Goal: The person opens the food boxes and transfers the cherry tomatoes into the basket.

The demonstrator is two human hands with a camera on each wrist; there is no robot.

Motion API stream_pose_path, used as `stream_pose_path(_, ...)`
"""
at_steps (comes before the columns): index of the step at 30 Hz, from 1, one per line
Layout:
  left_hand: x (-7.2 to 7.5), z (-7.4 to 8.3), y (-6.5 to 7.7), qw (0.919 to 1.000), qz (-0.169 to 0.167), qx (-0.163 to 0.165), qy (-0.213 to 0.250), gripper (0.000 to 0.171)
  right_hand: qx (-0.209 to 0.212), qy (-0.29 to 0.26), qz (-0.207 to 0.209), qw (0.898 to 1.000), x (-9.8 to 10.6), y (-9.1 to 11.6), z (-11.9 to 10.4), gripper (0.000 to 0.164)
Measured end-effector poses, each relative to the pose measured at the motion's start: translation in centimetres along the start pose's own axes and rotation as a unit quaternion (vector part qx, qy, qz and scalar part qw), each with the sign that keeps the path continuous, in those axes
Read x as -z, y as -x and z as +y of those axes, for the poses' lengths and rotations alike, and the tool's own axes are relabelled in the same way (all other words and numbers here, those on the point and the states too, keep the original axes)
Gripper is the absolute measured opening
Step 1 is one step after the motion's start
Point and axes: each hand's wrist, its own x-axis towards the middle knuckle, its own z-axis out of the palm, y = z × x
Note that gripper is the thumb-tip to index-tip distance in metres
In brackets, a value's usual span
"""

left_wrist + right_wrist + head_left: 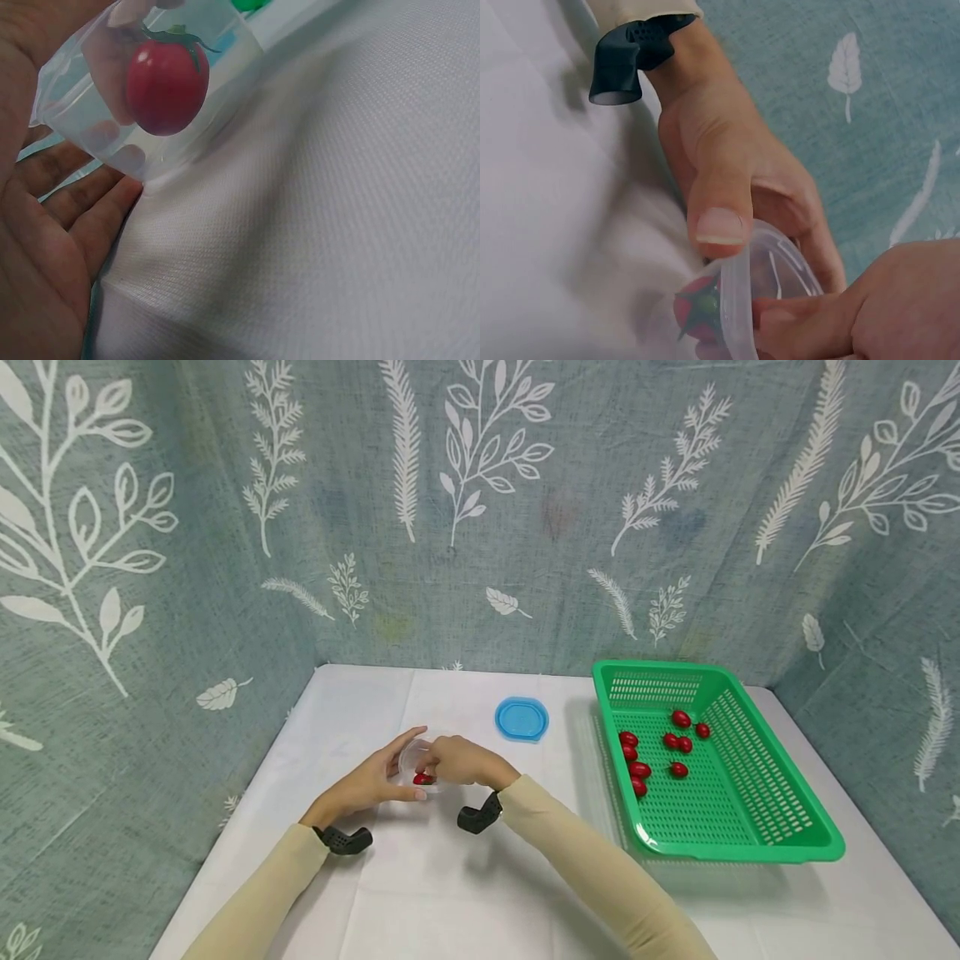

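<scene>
A clear plastic container (408, 756) tilts on its side in my left hand (371, 781), thumb and fingers round it. In the right wrist view, the left thumb (721, 221) presses by the rim. My right hand (459, 760) reaches into the container's mouth with bent fingers. A cherry tomato (168, 86) with a green stem top shows through the wall in the left wrist view. The right fingers are close beside this tomato; whether they pinch it I cannot tell, since the plastic blurs the contact.
A green basket (738, 853) with several cherry tomatoes (678, 769) stands at the right. Behind the hands lies a blue lid (522, 718) on the white tablecloth (450, 893). Patterned cloth (465, 577) hangs at the back and both sides.
</scene>
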Motion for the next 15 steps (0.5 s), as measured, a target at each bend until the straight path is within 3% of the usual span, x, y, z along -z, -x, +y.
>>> stream_pose_path(4, -0.1, 0.2, 0.1, 1.0, 0.003, 0.005, 0.0, 0.108, 0.004, 0.008, -0.009, 1.0, 0.1, 0.0, -0.1, 0.034)
stream_pose_path(10, -0.2, 0.4, 0.1, 1.0, 0.004, 0.008, -0.004, 0.108, 0.028, 0.119, -0.006, 0.992, 0.1, -0.2, -0.7, 0.027)
stream_pose_path(15, -0.2, 0.3, 0.2, 0.9999, 0.007, 0.005, -0.005, 0.111, -0.009, 0.155, 0.001, 0.988, -0.1, -0.3, -1.1, 0.019)
